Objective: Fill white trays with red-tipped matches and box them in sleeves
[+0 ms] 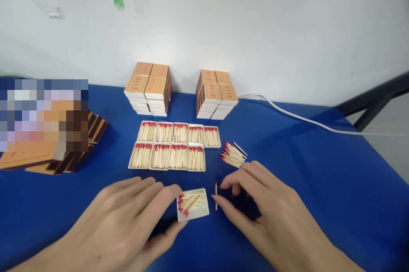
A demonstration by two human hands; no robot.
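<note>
My left hand (128, 216) grips the left end of a small white matchbox tray (204, 211), thumb below and index finger on top. Several red-headed matches (191, 201) lie in it at varied angles. Just right of the tray, a single match (216, 201) lies upright in view, red head away from me. My right hand (268, 208) is beside it, thumb and index finger apart, the thumb tip near the stick. Beyond that hand is a loose pile of matches (233, 155). Two rows of filled trays (161, 168) lie ahead, heads pointing away.
Two stacks of closed matchboxes, left (156, 102) and right (207, 102), stand near the white wall (255, 29). More boxes (32, 159) are heaped at the left, partly pixelated. A white cable (297, 117) crosses the back right of the blue table (319, 169).
</note>
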